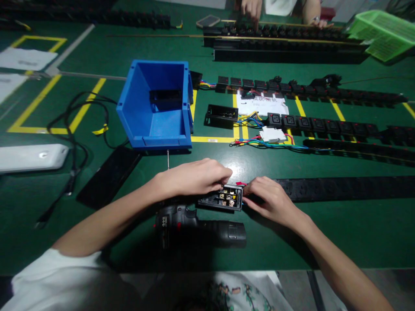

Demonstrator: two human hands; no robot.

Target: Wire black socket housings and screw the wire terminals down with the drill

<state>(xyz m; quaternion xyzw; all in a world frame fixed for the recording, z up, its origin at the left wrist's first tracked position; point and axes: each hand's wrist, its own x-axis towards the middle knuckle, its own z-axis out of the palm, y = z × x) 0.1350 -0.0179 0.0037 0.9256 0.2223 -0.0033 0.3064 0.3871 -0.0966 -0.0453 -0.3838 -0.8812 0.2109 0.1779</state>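
A black housing (231, 198) with brass screw terminals lies on the green table in front of me. My left hand (205, 176) is curled over its far left edge, fingers bent together; what they pinch, if anything, is hidden. At the housing's right end my right hand (269, 196) is closed around wires, a red one showing beside the fingertips. A long black power strip (340, 188) stretches to the right from behind this hand. Just nearer to me than the housing, a black cordless screwdriver (201, 226) lies on its side.
A blue bin (155, 103) holding a black part stands behind my left hand. Left are a phone (110, 177), a black cable (73, 160) and a white device (32, 157). Wired socket strips (317, 125) lie behind. Across the table are another person's hands (251, 8) and a green basket (381, 34).
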